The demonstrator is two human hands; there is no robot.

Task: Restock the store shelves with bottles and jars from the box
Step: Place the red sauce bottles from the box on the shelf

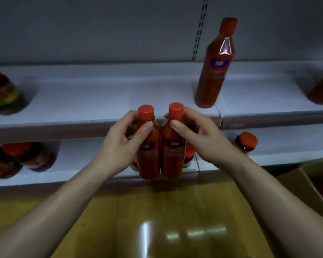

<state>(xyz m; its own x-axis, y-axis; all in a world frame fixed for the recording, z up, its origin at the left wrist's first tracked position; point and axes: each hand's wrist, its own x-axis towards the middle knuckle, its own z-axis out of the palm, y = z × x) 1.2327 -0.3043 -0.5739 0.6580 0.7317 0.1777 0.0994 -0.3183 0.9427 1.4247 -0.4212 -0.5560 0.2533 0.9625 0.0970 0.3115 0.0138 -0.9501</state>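
I hold two small red sauce bottles with red caps side by side in front of the shelves. My left hand (117, 146) grips the left bottle (149, 157) near its neck. My right hand (199, 138) grips the right bottle (172, 159) the same way. Both bottles are upright and touching each other, level with the front edge of the upper shelf (101, 97). The cardboard box (309, 183) shows at the lower right edge, its inside mostly out of view.
A tall red sauce bottle (215, 66) stands on the upper shelf right of centre. Another red bottle (322, 88) is at the far right, a jar (2, 90) at the far left. The lower shelf (280, 146) carries red-lidded jars (246, 142) and several jars (22, 157) on the left. Yellow floor (157, 220) lies below.
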